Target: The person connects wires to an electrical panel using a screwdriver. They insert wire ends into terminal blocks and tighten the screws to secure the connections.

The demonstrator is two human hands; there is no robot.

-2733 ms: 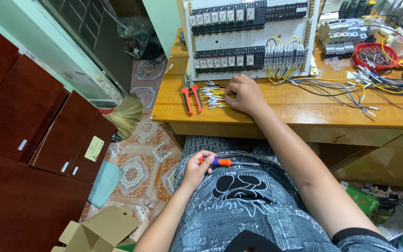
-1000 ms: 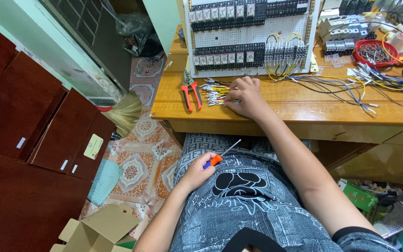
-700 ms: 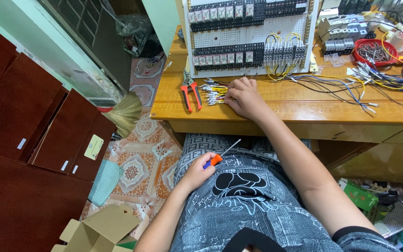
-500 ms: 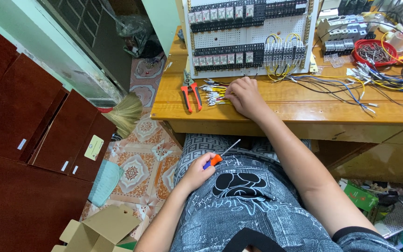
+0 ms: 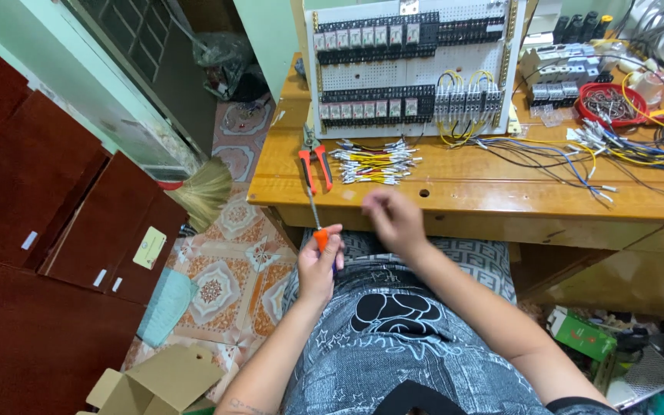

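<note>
My left hand (image 5: 319,265) is over my lap and grips an orange-handled screwdriver (image 5: 317,223) whose thin shaft points up toward the edge of the wooden bench (image 5: 455,192). My right hand (image 5: 393,221) is blurred in front of the bench edge, fingers loosely curled; I cannot tell whether it holds anything. A bundle of short yellow and white wires (image 5: 374,160) lies on the bench just beyond it, beside red-handled pliers (image 5: 313,163). A white panel with rows of black relays (image 5: 409,65) stands upright behind them.
Loose coloured wires (image 5: 624,150) spread over the right of the bench, near a red bowl (image 5: 611,104). Dark wooden boards (image 5: 48,200) lean at the left, a broom (image 5: 205,192) lies on the tiled floor, and a cardboard box (image 5: 159,384) sits below.
My right hand has left the wire bundle on the bench and pulled back toward me. My left hand has raised the screwdriver so its shaft points upward.
</note>
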